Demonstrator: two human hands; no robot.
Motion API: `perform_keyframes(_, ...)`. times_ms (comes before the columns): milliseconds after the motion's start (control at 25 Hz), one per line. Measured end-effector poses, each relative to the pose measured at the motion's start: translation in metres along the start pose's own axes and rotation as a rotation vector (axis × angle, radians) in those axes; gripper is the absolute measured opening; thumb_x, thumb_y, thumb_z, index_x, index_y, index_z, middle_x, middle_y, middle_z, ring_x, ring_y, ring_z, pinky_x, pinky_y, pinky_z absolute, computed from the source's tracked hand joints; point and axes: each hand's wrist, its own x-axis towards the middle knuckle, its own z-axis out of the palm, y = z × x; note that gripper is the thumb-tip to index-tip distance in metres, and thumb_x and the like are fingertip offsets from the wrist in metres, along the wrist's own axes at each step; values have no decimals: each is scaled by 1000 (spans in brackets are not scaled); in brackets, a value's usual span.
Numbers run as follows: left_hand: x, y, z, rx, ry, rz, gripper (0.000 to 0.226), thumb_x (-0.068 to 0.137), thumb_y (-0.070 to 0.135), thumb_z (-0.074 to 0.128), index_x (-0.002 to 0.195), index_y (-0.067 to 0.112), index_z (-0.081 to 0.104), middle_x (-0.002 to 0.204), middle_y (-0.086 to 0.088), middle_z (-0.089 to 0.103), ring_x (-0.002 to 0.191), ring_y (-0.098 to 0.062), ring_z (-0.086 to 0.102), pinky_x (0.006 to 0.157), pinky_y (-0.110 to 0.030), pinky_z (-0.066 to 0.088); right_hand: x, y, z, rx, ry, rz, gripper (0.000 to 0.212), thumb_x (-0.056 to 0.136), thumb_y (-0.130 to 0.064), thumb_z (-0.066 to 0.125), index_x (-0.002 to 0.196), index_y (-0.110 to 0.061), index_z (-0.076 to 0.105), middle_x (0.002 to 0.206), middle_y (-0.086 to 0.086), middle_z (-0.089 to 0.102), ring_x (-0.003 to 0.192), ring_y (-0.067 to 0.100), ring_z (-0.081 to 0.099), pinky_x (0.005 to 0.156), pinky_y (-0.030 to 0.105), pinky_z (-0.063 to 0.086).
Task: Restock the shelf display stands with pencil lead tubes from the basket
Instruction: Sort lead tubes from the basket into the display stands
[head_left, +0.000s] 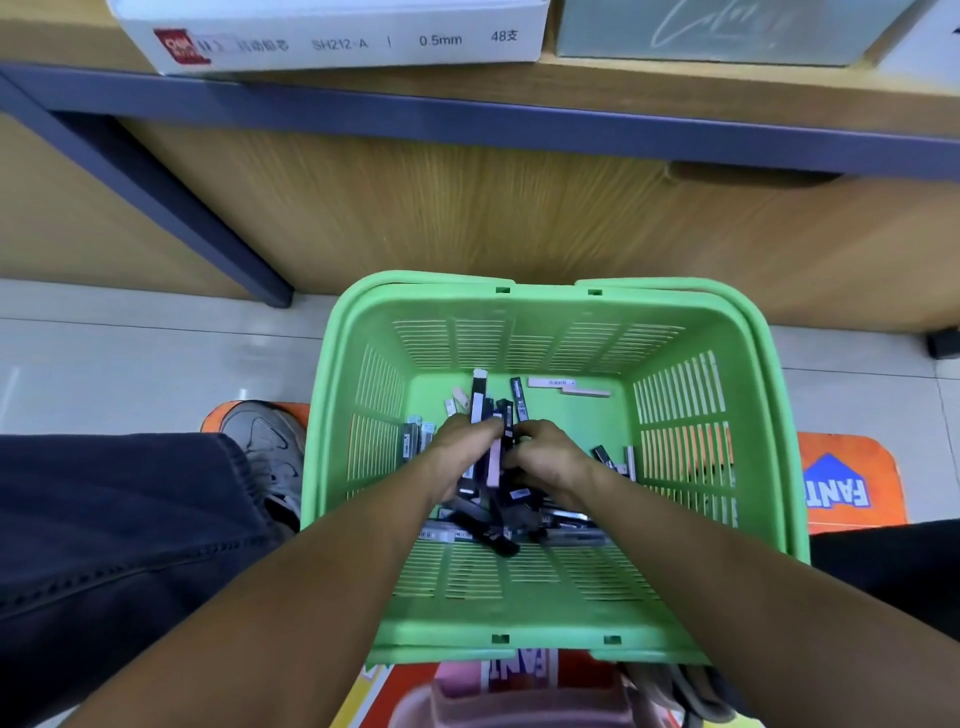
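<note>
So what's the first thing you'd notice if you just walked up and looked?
The bright green basket on the floor in the middle, with both hands reaching in. The left hand and right hand gather a bunch of pencil lead tubes. Up top, a white box sits on the shelf.

Head view, steep downward, close over green basket (530, 608), facing shelf (467, 111).

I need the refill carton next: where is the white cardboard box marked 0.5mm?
In the head view, the white cardboard box sits at the top left on the wooden shelf, above and behind the green plastic basket.
</note>
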Motion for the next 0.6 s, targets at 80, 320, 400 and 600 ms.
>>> perform_keyframes(80,-1,2,2,-59,18,-8,67,87,53,71,134,15,43,122,-8,63,104,-28,67,85,-48,61,2,-2,2,57,-36,-31,24,83,13,59,100,-1,67,86,17,76,87,36,74,83,46,61)
perform_keyframes(320,2,-3,-2,-358,-15,-21,39,80,21,85,107,3,64,83,-14,78,75,-30,77,68,-44,64,-6,3,-16,173,-211,23,27,89,3,68,111,-11,76,108,7,77,102,19,72,91,31,57)
perform_keyframes(400,-1,-4,-4,-345,-58,-27,31,83,11,80,108,-1,65,84,-17,77,76,-31,77,65,-43,64,-9,4,-28,226,-250,50,31,88,10,63,110,-8,77,110,12,76,104,21,72,89,31,57)
perform_keyframes(600,-9,-1,-8,-205,-100,24,34,83,0,74,112,-1,56,88,-20,75,65,-25,71,68,-40,62,-13,-7,-45,192,-120,54,25,92,13,54,107,3,71,100,19,76,89,25,76,75,30,60)
